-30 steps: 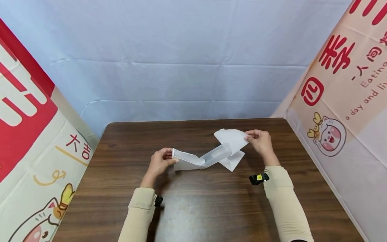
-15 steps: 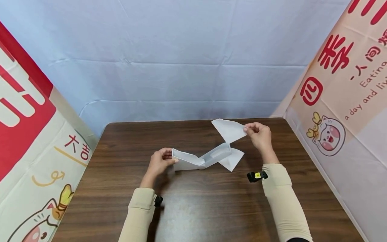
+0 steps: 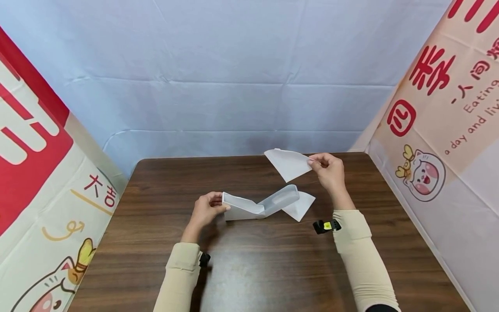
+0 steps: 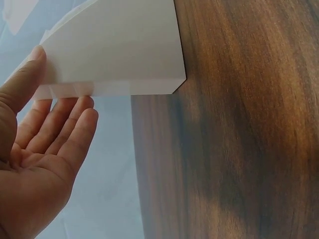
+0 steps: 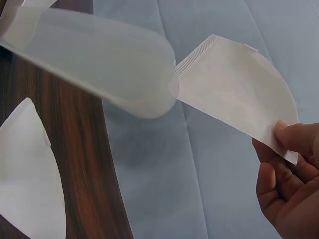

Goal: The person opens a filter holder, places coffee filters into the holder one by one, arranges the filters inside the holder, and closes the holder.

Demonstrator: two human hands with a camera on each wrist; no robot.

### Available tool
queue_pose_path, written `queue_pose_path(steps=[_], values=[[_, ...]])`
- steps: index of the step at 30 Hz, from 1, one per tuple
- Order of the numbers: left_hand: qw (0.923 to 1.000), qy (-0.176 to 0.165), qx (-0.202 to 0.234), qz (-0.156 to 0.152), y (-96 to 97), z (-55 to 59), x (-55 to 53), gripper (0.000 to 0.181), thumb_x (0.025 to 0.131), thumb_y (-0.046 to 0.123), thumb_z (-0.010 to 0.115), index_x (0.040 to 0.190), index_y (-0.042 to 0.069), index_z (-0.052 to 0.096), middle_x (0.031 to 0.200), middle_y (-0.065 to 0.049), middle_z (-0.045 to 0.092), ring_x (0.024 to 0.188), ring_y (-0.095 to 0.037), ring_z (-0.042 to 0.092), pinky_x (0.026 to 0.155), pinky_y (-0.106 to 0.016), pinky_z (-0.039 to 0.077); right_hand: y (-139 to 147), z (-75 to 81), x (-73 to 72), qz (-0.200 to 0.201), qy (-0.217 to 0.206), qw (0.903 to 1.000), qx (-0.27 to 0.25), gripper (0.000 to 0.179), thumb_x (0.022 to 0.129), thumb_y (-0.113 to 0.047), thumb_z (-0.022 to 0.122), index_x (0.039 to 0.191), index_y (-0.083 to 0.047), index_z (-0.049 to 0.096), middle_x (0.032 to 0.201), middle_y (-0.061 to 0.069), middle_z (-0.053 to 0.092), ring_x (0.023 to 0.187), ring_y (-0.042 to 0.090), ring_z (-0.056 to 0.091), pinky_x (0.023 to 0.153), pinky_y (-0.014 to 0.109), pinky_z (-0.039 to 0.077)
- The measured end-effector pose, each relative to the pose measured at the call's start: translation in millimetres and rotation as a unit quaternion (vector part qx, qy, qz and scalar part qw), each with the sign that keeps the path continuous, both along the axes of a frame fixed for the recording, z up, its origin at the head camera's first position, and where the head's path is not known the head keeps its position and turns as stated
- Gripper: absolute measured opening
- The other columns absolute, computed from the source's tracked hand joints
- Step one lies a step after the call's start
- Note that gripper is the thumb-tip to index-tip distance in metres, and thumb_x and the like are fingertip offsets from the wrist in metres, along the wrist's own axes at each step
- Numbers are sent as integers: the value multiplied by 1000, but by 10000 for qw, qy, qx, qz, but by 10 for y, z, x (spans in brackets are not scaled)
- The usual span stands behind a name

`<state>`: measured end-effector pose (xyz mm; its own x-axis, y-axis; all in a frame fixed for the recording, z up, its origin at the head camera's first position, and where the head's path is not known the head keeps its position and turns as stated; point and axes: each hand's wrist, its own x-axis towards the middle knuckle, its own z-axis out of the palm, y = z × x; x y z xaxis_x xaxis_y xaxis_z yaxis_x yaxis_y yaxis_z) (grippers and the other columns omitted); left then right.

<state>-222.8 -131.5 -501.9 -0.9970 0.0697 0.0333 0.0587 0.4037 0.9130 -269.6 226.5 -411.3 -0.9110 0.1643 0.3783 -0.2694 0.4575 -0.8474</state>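
Note:
A white box [image 3: 238,211] stands on the table with its translucent lid [image 3: 281,198] swung out to the right. My left hand [image 3: 204,211] grips the box's left end; the left wrist view has the thumb on its side and the fingers behind its edge. Thumb and fingers of my right hand [image 3: 330,173] pinch one corner of a white cone coffee filter [image 5: 234,92], with a crimped seam along one edge. It is held up behind the lid. Another coffee filter [image 3: 305,204] lies on the table, partly hidden under the lid. The box's inside is mostly hidden.
Brown wood-grain table [image 3: 249,268] below both hands, its far edge just behind the held filter. A pale cloth backdrop [image 3: 234,104] hangs behind, and printed banners [image 3: 440,130] flank the sides.
My right hand has lifted the filter up and back, then to the left, away from the filter on the table. The left hand and box have stayed put.

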Motion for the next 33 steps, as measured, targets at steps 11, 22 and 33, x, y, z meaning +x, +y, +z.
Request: queue_pose_path(steps=[11, 22, 33], values=[[10000, -56, -6, 16, -3, 14, 11, 38, 74, 9, 79, 109, 5, 66, 97, -3, 67, 87, -19, 63, 73, -31, 53, -159, 59, 25, 352, 75, 9991, -223, 18, 85, -11, 70, 93, 5, 69, 92, 19, 65, 73, 7, 55, 62, 15, 44], [10000, 25, 29, -24, -14, -10, 8, 38, 74, 9, 79, 109, 4, 65, 97, -4, 67, 88, -20, 63, 73, -31, 53, -442, 346, 276, 590, 168, 9980, -128, 12, 84, 2, 66, 92, 11, 66, 92, 24, 64, 70, 13, 53, 58, 13, 39], [10000, 41, 61, -47, -15, -5, 9, 38, 74, 8, 79, 109, 3, 65, 97, -5, 67, 88, -21, 63, 73, -31, 53, -551, 370, 319, 824, 63, 9966, -25, 9, 84, 4, 65, 90, 10, 65, 82, 23, 63, 65, 15, 51, 54, 16, 39]])
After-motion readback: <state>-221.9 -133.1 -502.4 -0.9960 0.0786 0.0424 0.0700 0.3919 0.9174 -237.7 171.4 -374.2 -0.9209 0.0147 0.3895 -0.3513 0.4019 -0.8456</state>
